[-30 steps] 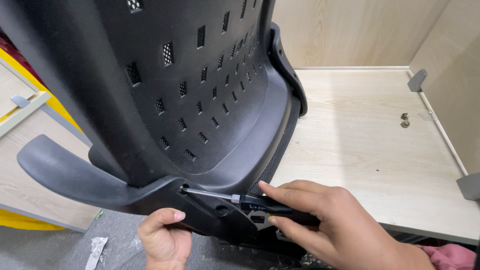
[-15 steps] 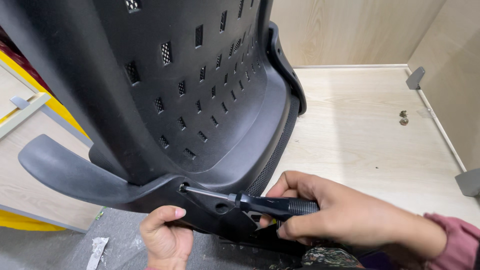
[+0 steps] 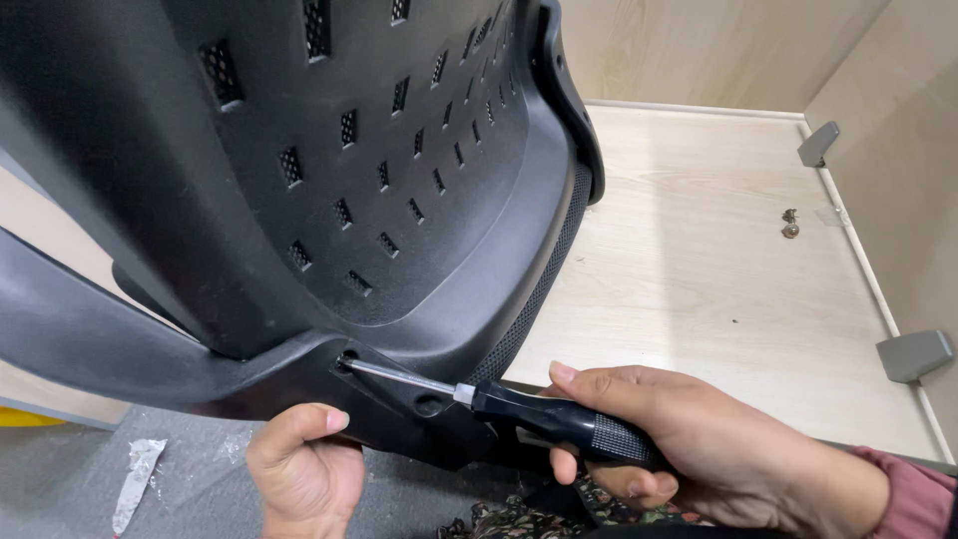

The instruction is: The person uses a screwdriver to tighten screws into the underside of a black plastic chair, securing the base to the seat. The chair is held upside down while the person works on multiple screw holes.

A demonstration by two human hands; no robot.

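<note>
Screwdriver (image 3: 519,404) is now gripped further back by the right hand (image 3: 689,444); tip seated, probably on a screw. Chair back (image 3: 329,200) is clasped underneath by the left hand (image 3: 299,469).

Black perforated chair back (image 3: 329,170) stood tilted at table's near edge; black-handled screwdriver (image 3: 519,407) lay near-horizontal, tip in its lower bracket hole.
</note>
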